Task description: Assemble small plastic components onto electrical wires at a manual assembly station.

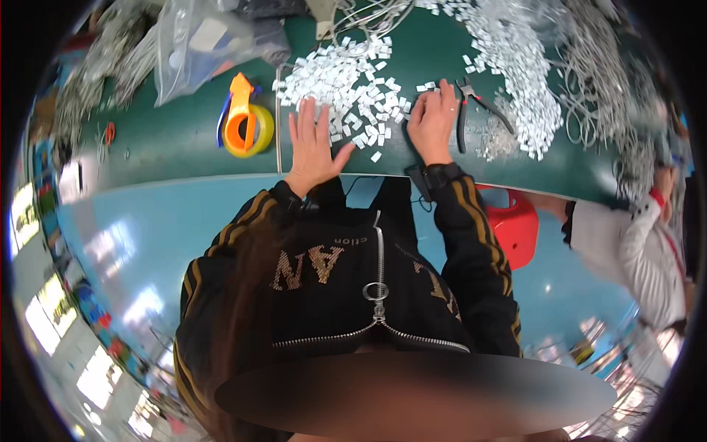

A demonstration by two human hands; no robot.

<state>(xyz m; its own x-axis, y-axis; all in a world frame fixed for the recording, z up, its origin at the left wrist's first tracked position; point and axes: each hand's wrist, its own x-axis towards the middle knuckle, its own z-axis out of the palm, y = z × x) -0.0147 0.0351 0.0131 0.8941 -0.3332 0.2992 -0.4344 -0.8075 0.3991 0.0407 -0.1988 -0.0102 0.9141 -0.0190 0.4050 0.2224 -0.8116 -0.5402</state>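
My left hand (313, 144) lies palm down with its fingers spread and the thumb stretched out. Its fingertips reach the near left edge of a loose heap of small white rectangular plastic pieces (324, 77). To the right of the heap, my right hand (433, 125) rests on the green table, its fingers partly bent and apart, holding nothing that I can see. A couple of white pieces (426, 87) lie by its fingertips. Just right of that hand sit side cutters (464, 118) with dark and red handles, their jaws pointing away from me.
An orange tape dispenser with yellow tape (249, 132) stands left of my left hand. A clear plastic bag (210, 51) lies behind it. More white pieces (526, 96), small clear bits (497, 138) and grey cable bundles (604, 81) spread to the right. Another person's sleeve (648, 258) is beside a red stool (515, 228).
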